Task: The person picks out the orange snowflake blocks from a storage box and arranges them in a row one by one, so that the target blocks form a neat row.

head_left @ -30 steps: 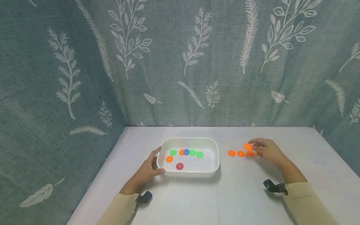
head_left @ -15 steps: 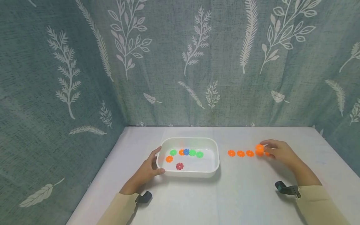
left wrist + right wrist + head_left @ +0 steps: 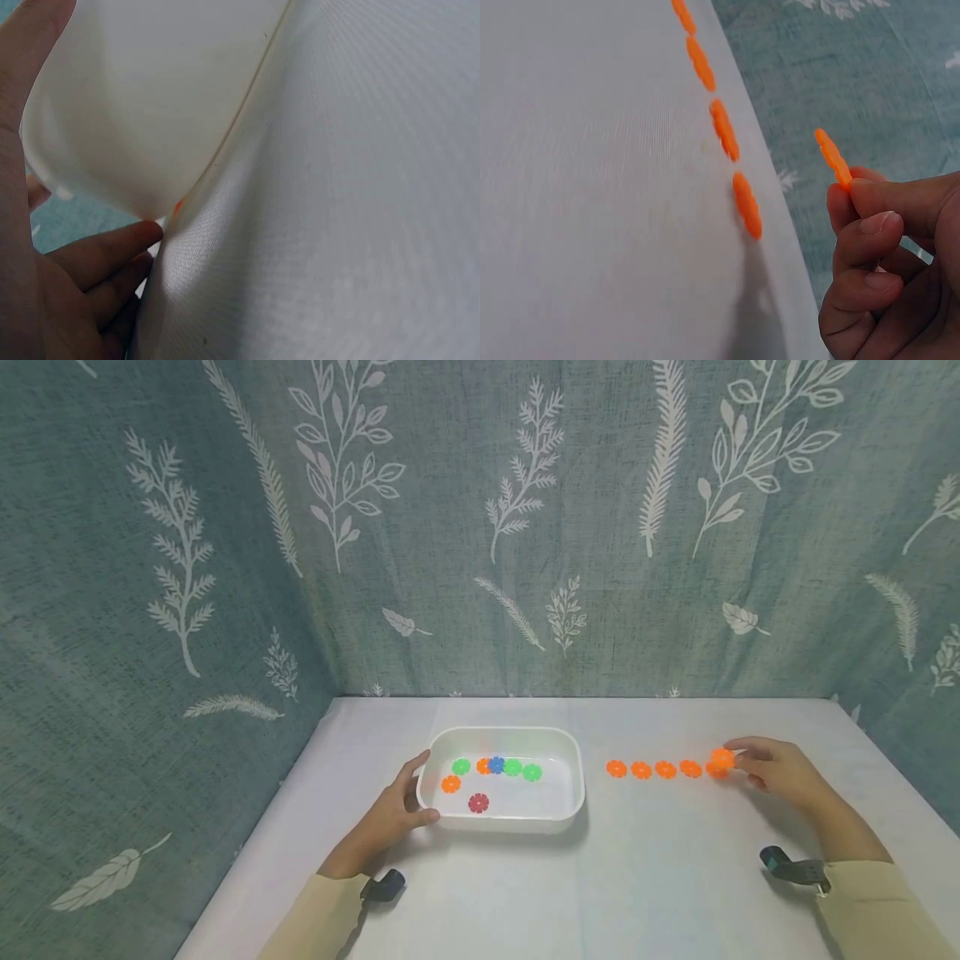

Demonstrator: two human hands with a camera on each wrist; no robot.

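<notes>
One green-grey curtain [image 3: 450, 668] with white plant patterns stands behind and at the sides of one table [image 3: 495, 893], which has a white cover. On the table there is one white tray [image 3: 517, 803], left of the middle. Two light beige sleeves come from below, the left sleeve [image 3: 315, 914] and the right sleeve [image 3: 877, 906].

Two hands are visible. The left hand [image 3: 396, 808] grasps the left end of the tray, its thumb on the near rim and its fingers against the outside. The right hand [image 3: 780, 768] grasps one thing: it pinches an orange disc [image 3: 722, 759] between thumb and finger. At each wrist is one dark device, so two: the left device [image 3: 384, 887] and the right device [image 3: 791, 867].

The smallest things are the discs, thirteen in total. The pinched one is in the air, apart from the table, near the right end of a row of five orange discs [image 3: 666, 769]. This row lies to the right of the tray; the head view shows its last disc partly hidden behind the pinched one. In the tray lie seven: three green discs [image 3: 461, 766], two other orange discs [image 3: 451, 784], one blue disc [image 3: 497, 765] and one red disc [image 3: 478, 803].
</notes>
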